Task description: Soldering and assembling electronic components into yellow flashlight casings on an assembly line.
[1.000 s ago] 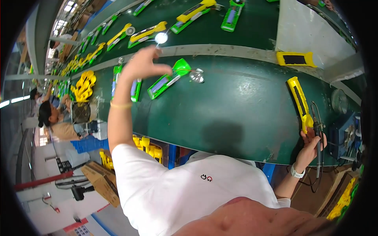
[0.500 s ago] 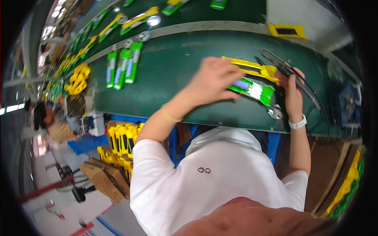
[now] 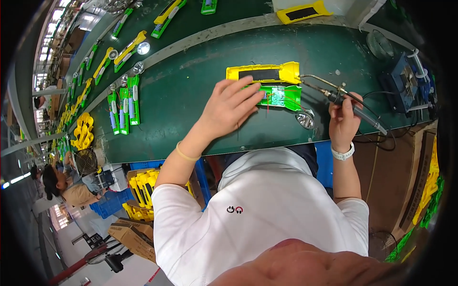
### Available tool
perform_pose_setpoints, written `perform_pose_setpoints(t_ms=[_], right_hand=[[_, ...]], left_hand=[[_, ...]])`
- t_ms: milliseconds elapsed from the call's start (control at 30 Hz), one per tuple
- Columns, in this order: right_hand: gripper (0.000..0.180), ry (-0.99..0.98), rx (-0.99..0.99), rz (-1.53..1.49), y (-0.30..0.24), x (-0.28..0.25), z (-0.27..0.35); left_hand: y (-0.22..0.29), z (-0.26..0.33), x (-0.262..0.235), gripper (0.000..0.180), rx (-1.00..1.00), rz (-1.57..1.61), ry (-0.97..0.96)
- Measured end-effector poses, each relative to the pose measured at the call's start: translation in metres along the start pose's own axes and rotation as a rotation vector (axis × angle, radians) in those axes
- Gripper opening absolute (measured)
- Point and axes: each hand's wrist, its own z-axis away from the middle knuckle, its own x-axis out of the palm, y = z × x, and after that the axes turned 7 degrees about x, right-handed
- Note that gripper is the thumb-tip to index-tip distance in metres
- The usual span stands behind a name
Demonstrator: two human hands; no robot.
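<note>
My left hand [image 3: 234, 107] lies with fingers stretched over the left end of a green lamp housing [image 3: 288, 97], partly hiding it. The housing shows a pale circuit board and thin red wires, one running to a round silver reflector [image 3: 305, 120] at its right. Just behind lies a yellow lamp shell [image 3: 286, 72] with a dark panel, touched or nearly touched by my left fingertips. My right hand [image 3: 344, 124] is closed around the grip of a soldering iron [image 3: 365, 118], whose thin metal end points left toward the shell.
Several green lamp halves [image 3: 125, 109] stand at the left of the green bench. A blue soldering station [image 3: 398, 83] is at the right, near a wire coil [image 3: 380, 44]. Another yellow shell [image 3: 305, 12] lies beyond the ledge. People sit farther left.
The yellow shell, formerly by my right hand, now lies behind the green housing. My left hand has come down over the housing's left end. My head view has shifted.
</note>
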Motion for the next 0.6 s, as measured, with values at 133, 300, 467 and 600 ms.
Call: perform_pose_setpoints(t_ms=[133,300,467,600], right_hand=[[0.022,-0.046,0.013,0.078,-0.007,0.007,0.002],[0.023,-0.091,-0.037,0.04,-0.007,-0.002,-0.005],[0.022,-0.027,-0.056,0.094,-0.006,-0.01,-0.001],[0.022,-0.017,-0.046,0.104,-0.006,-0.007,0.001]], left_hand=[[0.023,-0.02,0.01,0.05,-0.203,0.07,0.066],[0.011,-0.008,0.014,0.041,0.042,0.082,0.039],[0.023,0.013,0.007,0.035,0.243,-0.034,0.144],[0.019,0.005,0.01,0.037,0.114,-0.075,0.11]])
